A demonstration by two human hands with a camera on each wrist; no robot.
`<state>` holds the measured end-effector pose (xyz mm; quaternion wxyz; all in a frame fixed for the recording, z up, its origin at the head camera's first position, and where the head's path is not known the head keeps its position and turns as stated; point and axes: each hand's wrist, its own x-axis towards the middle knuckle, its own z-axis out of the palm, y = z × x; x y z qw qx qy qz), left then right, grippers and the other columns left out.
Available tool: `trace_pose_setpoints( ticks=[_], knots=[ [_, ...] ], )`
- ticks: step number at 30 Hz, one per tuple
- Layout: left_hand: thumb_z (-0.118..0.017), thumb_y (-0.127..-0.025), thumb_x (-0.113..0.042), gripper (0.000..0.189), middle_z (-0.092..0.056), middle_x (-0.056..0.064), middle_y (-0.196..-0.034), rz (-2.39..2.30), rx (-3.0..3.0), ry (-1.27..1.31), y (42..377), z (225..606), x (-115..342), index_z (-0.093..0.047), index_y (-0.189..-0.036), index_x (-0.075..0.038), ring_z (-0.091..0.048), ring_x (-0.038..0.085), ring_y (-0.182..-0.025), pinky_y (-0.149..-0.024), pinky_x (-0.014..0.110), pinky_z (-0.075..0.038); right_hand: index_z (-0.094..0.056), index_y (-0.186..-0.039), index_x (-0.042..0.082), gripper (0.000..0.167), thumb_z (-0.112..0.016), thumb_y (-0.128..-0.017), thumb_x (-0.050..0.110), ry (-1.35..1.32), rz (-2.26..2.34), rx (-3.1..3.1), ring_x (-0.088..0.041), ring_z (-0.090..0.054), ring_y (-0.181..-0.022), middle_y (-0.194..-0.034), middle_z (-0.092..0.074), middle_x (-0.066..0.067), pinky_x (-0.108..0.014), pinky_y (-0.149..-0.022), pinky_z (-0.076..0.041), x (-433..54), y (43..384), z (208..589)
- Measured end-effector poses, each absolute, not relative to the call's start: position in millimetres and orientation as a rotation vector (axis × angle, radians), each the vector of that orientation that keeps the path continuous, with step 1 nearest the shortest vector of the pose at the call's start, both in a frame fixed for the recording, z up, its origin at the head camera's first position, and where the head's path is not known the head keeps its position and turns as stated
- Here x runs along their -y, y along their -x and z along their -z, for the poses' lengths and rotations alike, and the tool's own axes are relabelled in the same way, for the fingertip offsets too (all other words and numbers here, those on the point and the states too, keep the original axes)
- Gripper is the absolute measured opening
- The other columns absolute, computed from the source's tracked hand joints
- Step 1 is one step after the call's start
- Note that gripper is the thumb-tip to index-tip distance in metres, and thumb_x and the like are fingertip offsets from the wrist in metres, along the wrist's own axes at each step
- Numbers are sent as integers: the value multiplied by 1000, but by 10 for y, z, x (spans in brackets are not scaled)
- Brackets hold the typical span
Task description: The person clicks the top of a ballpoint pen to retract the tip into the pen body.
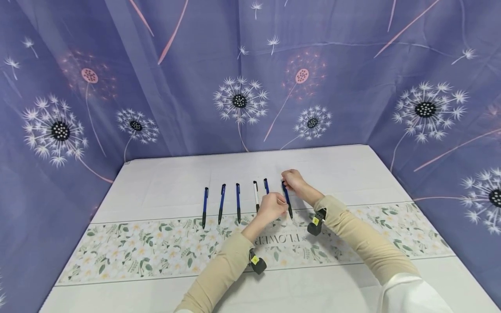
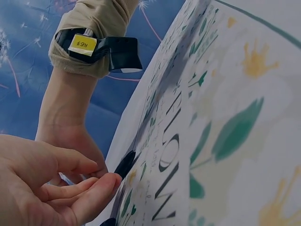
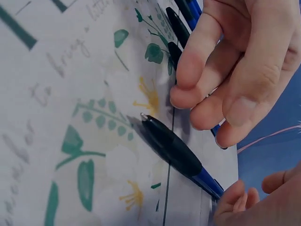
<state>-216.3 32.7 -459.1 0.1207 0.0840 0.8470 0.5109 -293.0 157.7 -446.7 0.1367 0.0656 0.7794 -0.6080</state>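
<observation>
At the right end of a row of pens lies a blue pen (image 1: pixel 287 200) with a black grip. My right hand (image 1: pixel 295 182) holds it by its far end, fingertips around the clip end. In the right wrist view, the pen's black grip (image 3: pixel 171 143) and metal tip point away from that hand (image 3: pixel 263 202). My left hand (image 1: pixel 271 206) hovers close beside the same pen's lower half, fingers loosely bent with nothing seen between them. It partly covers another blue pen (image 1: pixel 266 186) and the lower end of a white pen (image 1: pixel 256 193).
Farther left lie three more blue pens, including a middle one (image 1: pixel 238 203) and a leftmost one (image 1: pixel 205 208). All rest on a white table cover (image 1: pixel 164 174) with a printed floral band (image 1: pixel 164 243). Purple dandelion curtains (image 1: pixel 188 108) stand around the table.
</observation>
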Motion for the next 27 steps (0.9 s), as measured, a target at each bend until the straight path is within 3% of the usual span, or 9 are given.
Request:
trace_pose_setpoints(
  ticks=[7,18,20,23,25,27],
  knots=[
    [-68,-86,-4,17,-74,17,-91,-1453,-2518,-222,2148,4559,-388,-65,-101,5,-71,16,-65,-58,20,-56,-33,-66,13,25,-33,-88,2,-161,1724,-2288,-8,-33,-47,-50,-35,6,-19,-49,-34,-1609,2931,4500],
    [-67,-88,-7,26,-72,19,-97,-1392,-2592,-209,2125,4559,-457,-62,-109,8,-71,16,-66,-67,23,-59,-25,-56,16,31,-33,-79,-3,-131,1705,-2378,-8,-27,-42,-44,-30,8,-20,-45,-26,-1632,2930,4519],
    [-66,-89,-9,16,-71,13,-85,-1350,-2638,-226,2126,4570,-474,-65,-97,5,-65,10,-58,-58,20,-54,-26,-58,16,29,-33,-79,-3,-111,1682,-2408,-8,-24,-40,-42,-27,9,-20,-44,-24,-1636,2923,4516],
    [-66,-90,-12,22,-56,1,-62,-1289,-2686,-236,2116,4587,-497,-59,-70,-5,-48,7,-47,-45,17,-40,-40,-68,7,18,-34,-84,1,-93,1613,-2459,-7,-23,-40,-44,-27,9,-20,-45,-26,-1639,2898,4506],
    [-65,-91,-13,38,-40,-4,-51,-1270,-2687,-230,2110,4596,-511,-46,-58,-12,-35,8,-42,-39,18,-27,-49,-89,-2,16,-35,-89,6,-114,1546,-2497,-7,-25,-42,-49,-33,7,-20,-47,-29,-1631,2879,4497],
    [-65,-91,-15,46,-35,-6,-46,-1263,-2683,-220,2103,4598,-526,-40,-53,-15,-33,7,-38,-36,18,-24,-48,-114,-8,32,-35,-93,11,-132,1477,-2527,-7,-28,-45,-59,-43,0,-21,-50,-32,-1623,2862,4486]
  ],
)
